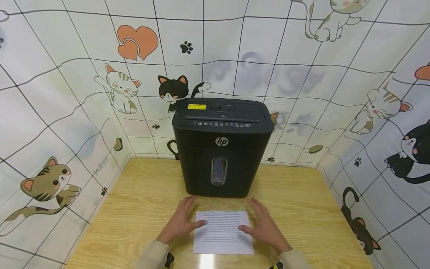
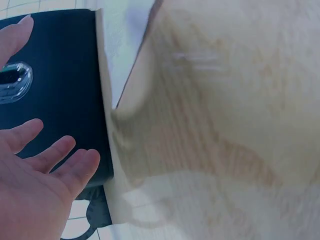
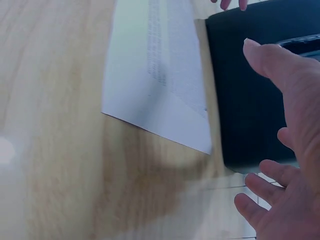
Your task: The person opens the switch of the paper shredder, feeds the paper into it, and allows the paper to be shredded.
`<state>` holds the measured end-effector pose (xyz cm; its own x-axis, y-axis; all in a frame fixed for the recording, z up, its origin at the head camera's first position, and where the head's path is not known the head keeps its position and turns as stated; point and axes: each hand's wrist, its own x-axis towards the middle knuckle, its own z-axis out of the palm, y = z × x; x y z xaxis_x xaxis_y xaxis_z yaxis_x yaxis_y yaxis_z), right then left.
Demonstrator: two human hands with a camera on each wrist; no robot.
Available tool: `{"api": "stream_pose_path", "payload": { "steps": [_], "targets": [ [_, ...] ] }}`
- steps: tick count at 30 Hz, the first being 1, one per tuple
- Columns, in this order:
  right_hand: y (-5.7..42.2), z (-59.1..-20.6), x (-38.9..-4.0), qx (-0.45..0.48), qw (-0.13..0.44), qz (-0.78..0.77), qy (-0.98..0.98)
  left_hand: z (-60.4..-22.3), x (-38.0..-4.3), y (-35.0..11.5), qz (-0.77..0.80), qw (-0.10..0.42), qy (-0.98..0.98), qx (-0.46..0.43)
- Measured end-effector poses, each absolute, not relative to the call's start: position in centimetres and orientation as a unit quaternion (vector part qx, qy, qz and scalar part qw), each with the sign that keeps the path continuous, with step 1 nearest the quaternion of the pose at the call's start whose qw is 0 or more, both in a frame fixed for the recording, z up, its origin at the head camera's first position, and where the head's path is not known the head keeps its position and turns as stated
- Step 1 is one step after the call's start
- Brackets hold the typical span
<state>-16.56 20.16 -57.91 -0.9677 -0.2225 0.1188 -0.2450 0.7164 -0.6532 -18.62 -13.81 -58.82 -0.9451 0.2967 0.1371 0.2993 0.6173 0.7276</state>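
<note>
So, left hand and right hand are apart, fingers loosely spread, thumbs over opposite sides of a printed sheet; can't tell if they're touching it. Sheet's on the wooden table, just in front of a black HP shredder. Cat-print wall covering behind.
</note>
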Motion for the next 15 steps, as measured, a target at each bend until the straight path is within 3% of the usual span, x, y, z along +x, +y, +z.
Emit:
{"api": "stream_pose_path", "payload": {
  "steps": [15],
  "targets": [
    [17.6, -59.4, -16.8, 0.103, -0.017, 0.3, -0.948, -59.8, -18.5, -12.4, -0.27, -0.014, -0.941, -0.202]
  ]
}}
